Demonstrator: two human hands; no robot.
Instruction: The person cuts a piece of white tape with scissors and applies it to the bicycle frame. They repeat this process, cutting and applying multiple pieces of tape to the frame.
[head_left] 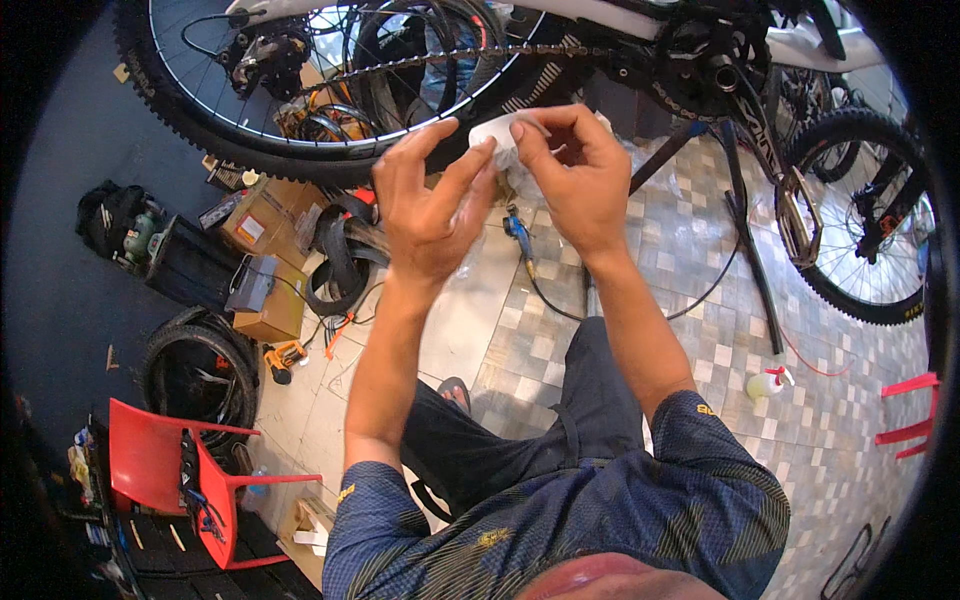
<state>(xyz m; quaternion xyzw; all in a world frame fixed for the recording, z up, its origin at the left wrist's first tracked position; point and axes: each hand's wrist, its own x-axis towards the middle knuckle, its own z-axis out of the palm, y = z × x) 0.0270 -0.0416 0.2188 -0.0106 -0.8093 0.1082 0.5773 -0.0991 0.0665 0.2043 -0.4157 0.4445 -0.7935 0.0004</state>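
Both my hands are raised in front of the bicycle. A small, thin, curved white piece (492, 132), like paper or plastic sheet, is held between them. My right hand (582, 180) pinches its right end, the thumb on the near face and the fingers curled behind. On the other side my left hand (425, 205) grips its lower left edge with a fingertip, while another finger sticks out away from it. Some of the left fingers are blurred or hidden. Just beyond my hands is the bicycle's rear wheel (290, 165), with the chain (460, 55) above.
A blue-handled tool (516, 228) hangs on a hose below my hands. Cardboard boxes (272, 305), loose tyres (340, 265) and an orange power tool (285, 360) lie left. A red chair (165, 455) stands lower left. Right are another bicycle wheel (870, 215) and a spray bottle (766, 384).
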